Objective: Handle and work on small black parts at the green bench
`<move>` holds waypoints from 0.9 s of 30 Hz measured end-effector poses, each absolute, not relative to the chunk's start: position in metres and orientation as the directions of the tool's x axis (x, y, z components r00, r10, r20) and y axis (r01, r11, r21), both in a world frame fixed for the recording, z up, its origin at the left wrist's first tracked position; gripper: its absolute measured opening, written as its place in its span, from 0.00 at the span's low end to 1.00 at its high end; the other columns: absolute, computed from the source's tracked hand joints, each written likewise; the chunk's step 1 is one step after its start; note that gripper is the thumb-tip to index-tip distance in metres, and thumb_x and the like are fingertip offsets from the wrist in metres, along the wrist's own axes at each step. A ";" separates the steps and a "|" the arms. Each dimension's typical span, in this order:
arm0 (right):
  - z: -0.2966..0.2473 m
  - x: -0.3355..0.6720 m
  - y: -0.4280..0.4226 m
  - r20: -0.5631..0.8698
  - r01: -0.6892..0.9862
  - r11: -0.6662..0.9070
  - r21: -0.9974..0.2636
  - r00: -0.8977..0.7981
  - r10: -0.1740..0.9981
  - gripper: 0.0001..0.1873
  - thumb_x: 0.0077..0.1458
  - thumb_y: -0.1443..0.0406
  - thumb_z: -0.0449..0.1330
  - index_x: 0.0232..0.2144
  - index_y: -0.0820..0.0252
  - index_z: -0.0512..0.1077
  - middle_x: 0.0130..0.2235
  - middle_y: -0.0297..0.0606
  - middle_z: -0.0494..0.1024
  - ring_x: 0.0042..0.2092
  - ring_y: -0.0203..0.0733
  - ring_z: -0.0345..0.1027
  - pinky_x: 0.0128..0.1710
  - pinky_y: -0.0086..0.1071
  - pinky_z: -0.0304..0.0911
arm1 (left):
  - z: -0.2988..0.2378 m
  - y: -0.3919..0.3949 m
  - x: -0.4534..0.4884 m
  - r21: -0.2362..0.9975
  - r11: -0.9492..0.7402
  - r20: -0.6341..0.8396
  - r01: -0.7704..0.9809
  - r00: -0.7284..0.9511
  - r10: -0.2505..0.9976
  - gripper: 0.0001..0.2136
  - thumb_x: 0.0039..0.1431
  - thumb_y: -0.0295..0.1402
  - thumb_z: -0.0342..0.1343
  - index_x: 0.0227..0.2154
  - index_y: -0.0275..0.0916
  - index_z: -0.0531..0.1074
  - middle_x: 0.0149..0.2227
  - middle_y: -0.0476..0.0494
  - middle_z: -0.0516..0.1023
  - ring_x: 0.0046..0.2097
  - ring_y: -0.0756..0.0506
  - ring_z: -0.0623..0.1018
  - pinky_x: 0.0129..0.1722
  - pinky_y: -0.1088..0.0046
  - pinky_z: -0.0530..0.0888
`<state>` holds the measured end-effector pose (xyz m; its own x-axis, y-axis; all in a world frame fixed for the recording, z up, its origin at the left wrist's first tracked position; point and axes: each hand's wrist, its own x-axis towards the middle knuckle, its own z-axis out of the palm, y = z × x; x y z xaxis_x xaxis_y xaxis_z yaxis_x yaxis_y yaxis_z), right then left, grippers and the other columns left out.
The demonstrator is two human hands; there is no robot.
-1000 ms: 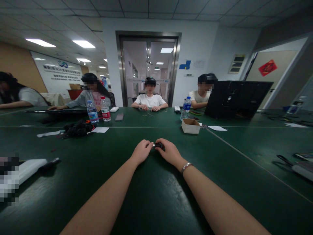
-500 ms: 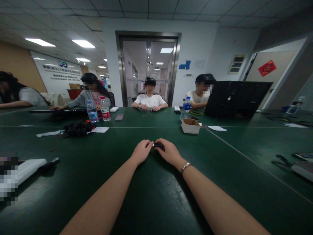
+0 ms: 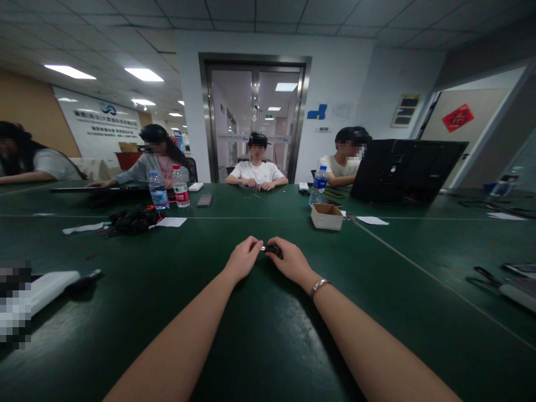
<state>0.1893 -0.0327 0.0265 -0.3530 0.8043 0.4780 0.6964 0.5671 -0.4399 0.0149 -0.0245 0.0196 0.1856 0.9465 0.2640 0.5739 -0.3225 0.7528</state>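
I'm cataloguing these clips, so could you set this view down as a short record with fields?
Surface: green table
Right hand: holding a small black object
Left hand: at the object's silvery end; its exact grip is partly hidden
Right wrist: silvery band
Beyond the hands, to the right: open-topped box, with a blue-capped bottle standing behind it
Farther left: red-capped bottle, upright
Opposite: seated person in a white shirt
Unclear: what the black object is
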 end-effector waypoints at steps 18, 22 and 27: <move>0.030 0.205 -0.037 0.392 0.816 0.537 -0.215 -0.431 0.812 0.10 0.61 0.64 0.48 0.33 0.59 0.69 0.36 0.42 0.74 0.39 0.42 0.66 0.40 0.34 0.59 | 0.029 -0.038 -0.009 0.269 -0.320 0.284 0.908 0.243 0.928 0.20 0.59 0.47 0.42 0.44 0.42 0.70 0.49 0.37 0.70 0.51 0.37 0.66 0.50 0.57 0.63; 0.039 0.267 -0.037 0.375 0.830 0.342 -0.442 -0.175 0.910 0.13 0.61 0.63 0.44 0.33 0.59 0.67 0.35 0.42 0.74 0.37 0.42 0.67 0.39 0.34 0.60 | 0.046 -0.059 -0.098 -0.079 -0.067 0.282 0.995 0.087 0.955 0.21 0.57 0.43 0.45 0.47 0.37 0.69 0.52 0.31 0.67 0.55 0.31 0.62 0.51 0.50 0.59; 0.044 0.367 -0.051 0.302 0.758 0.049 -0.651 0.199 0.932 0.14 0.54 0.55 0.49 0.34 0.57 0.66 0.31 0.38 0.73 0.31 0.42 0.67 0.32 0.35 0.61 | 0.053 -0.100 -0.224 -0.279 0.320 0.265 0.905 -0.248 0.932 0.24 0.58 0.40 0.38 0.52 0.34 0.65 0.52 0.29 0.68 0.53 0.30 0.65 0.46 0.54 0.63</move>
